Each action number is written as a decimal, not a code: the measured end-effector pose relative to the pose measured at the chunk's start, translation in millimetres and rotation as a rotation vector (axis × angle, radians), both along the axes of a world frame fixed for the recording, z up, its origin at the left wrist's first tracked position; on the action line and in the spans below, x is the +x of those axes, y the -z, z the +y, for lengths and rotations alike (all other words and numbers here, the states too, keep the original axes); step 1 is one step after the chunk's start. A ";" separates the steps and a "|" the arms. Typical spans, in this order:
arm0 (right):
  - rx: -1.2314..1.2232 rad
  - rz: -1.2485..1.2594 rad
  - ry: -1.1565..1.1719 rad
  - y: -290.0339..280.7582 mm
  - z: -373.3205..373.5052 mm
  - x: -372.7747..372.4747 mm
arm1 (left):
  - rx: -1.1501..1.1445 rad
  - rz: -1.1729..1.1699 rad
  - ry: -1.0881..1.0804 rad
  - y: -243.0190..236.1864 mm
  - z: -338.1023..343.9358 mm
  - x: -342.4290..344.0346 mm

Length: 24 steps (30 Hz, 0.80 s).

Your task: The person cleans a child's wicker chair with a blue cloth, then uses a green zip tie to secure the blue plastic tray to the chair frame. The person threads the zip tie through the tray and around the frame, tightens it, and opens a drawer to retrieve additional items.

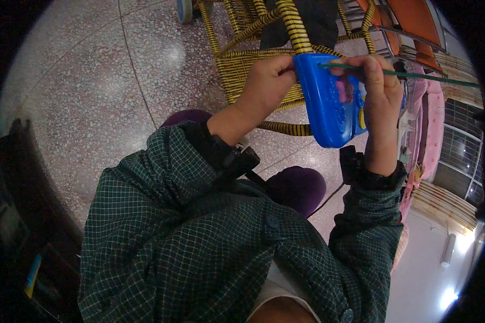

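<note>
nearest the camera is the person's white collar (pixel 280 280), smooth cloth above a dark green checked jacket (pixel 199 242) with round buttons and soft folds. beyond it a rounded purple knee (pixel 302 188) shows, its cloth plain and matte, and dark cuffs ring both wrists. further out, the left hand (pixel 269 81) has a narrow grip, its thumb and bent fingers closed at the left edge of a blue plastic panel (pixel 320 102). the panel is in front of the person, between the two hands, up against a striped chair; it is hard, glossy and round-cornered, with raised shapes and pink and yellow parts on its face. its long axis runs away from the person, with the near end slanting slightly right; its patterned face is turned to the right, and its far right portion is hidden behind the right hand (pixel 382 89). that hand pinches a thin green cord (pixel 431 78), whose tip meets the panel's face near its far end and whose length stretches off to the right. behind, the chair (pixel 253 70) is woven in yellow and black, its round bars tightly wrapped. around it lies a speckled, polished floor (pixel 91 81); to the far right are orange seats (pixel 412 21), pink padded cloth (pixel 432 124) and a gridded window (pixel 461 140).
</note>
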State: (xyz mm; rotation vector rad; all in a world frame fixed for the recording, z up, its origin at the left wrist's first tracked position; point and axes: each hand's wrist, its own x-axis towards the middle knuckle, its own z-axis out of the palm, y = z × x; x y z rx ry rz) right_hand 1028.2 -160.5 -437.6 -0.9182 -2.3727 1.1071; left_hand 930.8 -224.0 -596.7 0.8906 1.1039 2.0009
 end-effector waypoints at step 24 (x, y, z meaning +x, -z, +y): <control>0.138 0.025 -0.055 4.3 -1.6 -7.0 | -0.058 0.023 0.117 0.1 -1.8 4.0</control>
